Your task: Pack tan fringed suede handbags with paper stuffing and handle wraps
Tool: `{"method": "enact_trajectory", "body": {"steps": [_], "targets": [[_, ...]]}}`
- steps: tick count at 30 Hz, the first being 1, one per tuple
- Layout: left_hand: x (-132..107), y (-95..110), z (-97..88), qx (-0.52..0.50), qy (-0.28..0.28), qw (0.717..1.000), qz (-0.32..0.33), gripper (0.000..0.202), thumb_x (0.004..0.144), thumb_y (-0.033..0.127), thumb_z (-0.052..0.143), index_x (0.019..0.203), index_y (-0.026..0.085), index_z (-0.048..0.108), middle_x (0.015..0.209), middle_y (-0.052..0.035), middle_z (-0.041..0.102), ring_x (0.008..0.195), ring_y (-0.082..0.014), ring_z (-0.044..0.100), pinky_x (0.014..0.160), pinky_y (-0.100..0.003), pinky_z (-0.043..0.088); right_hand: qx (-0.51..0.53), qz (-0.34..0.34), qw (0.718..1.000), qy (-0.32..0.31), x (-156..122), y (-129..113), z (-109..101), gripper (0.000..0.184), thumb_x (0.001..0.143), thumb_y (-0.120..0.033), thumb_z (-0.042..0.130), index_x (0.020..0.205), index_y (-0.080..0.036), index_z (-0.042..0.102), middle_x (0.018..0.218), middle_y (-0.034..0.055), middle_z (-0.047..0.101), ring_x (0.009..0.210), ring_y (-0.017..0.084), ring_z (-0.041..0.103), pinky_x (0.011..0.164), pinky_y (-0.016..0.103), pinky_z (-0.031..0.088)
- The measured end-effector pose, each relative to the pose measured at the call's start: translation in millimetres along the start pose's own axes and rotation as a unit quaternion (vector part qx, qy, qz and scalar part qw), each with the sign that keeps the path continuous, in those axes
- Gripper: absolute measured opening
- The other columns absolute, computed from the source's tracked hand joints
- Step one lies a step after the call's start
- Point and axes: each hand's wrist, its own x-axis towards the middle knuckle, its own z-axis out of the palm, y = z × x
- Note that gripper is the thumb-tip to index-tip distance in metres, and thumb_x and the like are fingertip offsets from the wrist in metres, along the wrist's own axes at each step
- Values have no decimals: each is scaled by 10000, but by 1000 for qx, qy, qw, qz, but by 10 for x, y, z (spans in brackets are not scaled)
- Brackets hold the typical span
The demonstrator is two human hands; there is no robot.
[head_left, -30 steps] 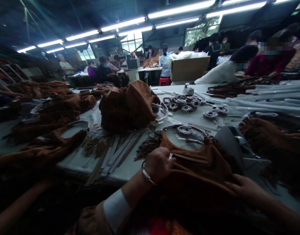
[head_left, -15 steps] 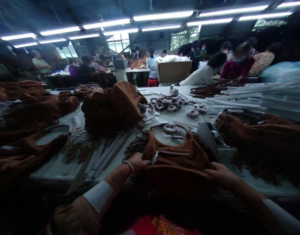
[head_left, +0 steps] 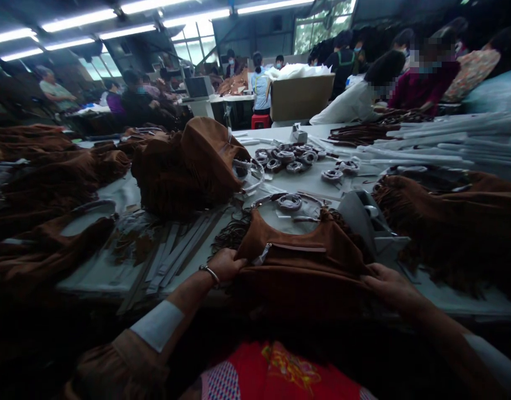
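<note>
A brown suede handbag lies at the front edge of the table, its zip facing up and a white wrapped pull at the zip's left end. My left hand pinches the bag's left side, fingers closed. On the opposite side my right hand grips the bag's right edge. Between them the bag's lower part is stretched and hangs in shadow over the table edge. Its curved handle arches away from me, around a coiled wrapped strap.
A grey tape dispenser stands right of the bag. More brown fringed bags lie left and right. Several wrapped coils, flat strips and white wrapped lengths cover other parts of the table. Co-workers sit beyond.
Both hands have moved slightly apart, pulling the bag's sides outward so its front lies flatter and wider. The camera view has tilted down.
</note>
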Motion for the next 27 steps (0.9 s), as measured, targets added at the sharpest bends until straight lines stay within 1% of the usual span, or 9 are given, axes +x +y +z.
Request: {"method": "enact_trajectory", "body": {"steps": [6,10,12,15,18,20,23,25,27], "targets": [[-33,101,-51,49,3,999,19,332,904,407,533,835,149,729,777,-75,714,777,-222,678,624,-265,397,-82,-24,996,39,-11,-39,66,276,730,-413,546,867,-193,642,828,73,753,790,237,697,668,292,488],[-321,501,-160,164,185,969,26,229,910,335,574,984,140,667,961,-137,709,908,-272,662,760,-337,459,-117,-37,991,61,-13,-103,128,250,764,-377,515,856,-183,643,848,93,751,811,244,698,690,302,479],[-488,751,-117,168,258,943,128,172,943,277,537,1017,158,636,1040,-126,686,998,-257,630,885,-365,456,-138,-36,987,72,-12,-138,140,230,772,-354,519,854,-180,647,851,96,750,813,245,696,692,302,474],[-612,1019,110,123,177,913,346,277,881,352,676,1097,192,613,1134,-77,660,1068,-232,593,968,-343,452,-154,-24,985,78,-40,-179,116,213,790,-333,527,859,-180,659,864,95,753,828,240,700,690,291,476],[-549,1071,382,141,114,904,386,457,793,355,779,1170,171,599,1126,-83,662,1032,-257,603,912,-366,489,-180,-24,978,100,-153,-253,57,282,851,-393,515,942,-170,663,868,99,745,823,250,703,696,307,492],[-463,1036,484,151,110,916,355,367,815,285,754,1131,160,617,1071,-83,669,985,-252,614,869,-364,500,-234,-80,953,175,-289,-369,50,357,899,-436,485,1042,-150,645,911,123,730,864,278,691,753,351,501],[-362,993,499,142,95,927,334,198,849,236,692,1026,162,641,1007,-75,672,940,-234,623,820,-341,506,-303,-284,874,252,-536,-644,190,348,926,-407,508,1135,-155,626,1131,164,680,1071,317,623,916,424,463],[-319,988,472,139,81,931,327,126,864,236,657,965,161,647,980,-79,670,914,-231,625,791,-335,507,-321,-415,829,194,-668,-825,381,278,917,-340,564,1144,-195,631,1200,139,660,1110,299,599,946,421,441],[-281,986,458,136,65,933,326,84,877,240,629,897,161,650,955,-80,666,899,-227,625,784,-331,503,-333,-472,805,137,-729,-938,589,257,906,-275,592,1151,-205,625,1100,112,692,987,263,632,867,393,456]]}}
